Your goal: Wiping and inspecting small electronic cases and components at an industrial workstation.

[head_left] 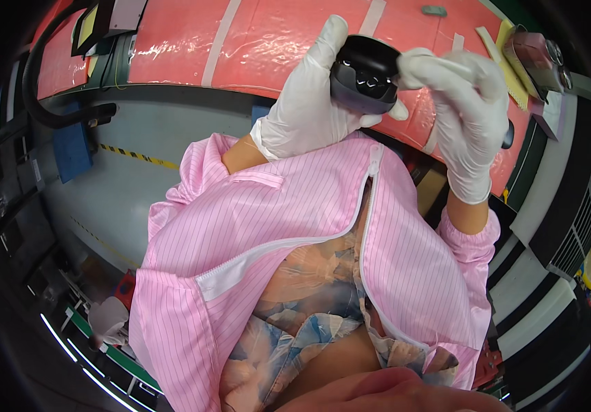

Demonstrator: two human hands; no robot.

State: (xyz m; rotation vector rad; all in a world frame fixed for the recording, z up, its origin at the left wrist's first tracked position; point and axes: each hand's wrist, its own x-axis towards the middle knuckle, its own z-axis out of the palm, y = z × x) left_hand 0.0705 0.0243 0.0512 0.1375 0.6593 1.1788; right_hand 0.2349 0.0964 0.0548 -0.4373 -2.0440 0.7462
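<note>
Case (365, 74) is up over the near edge of the mat (172, 41), held in the left hand (312, 103). It's a small rounded pod, dark plastic: lid open, glossy black recess inside with molded hollows throwing bright highlights, greyer outer shell. Left fingers are closed around it — thumb up along the left side, fingertips showing at the lower right.

Right hand (467, 103) is at the case's right rim, fingers bent and bunched, blurred. Can't tell if they pinch anything. Both hands wear thin white gloves, smooth and creased at the wrists.

Mat is red, glossy film on top, wrinkled and full of glare, crossed by pale flat tape strips (220, 41). Small grey-green oblong piece (434, 11) lies near its far edge. To the right — a clear, boxy container (525, 58) beside yellow sheets (513, 86).

Smock (240, 213) is pink, fine dark pinstripe, gathered cuffs, white zip (372, 165) partly undone over a floral shirt (309, 281). Ribbed-looking black hose (29, 82) curves at left, above smooth grey floor (165, 127) with yellow-black tape (137, 156).
</note>
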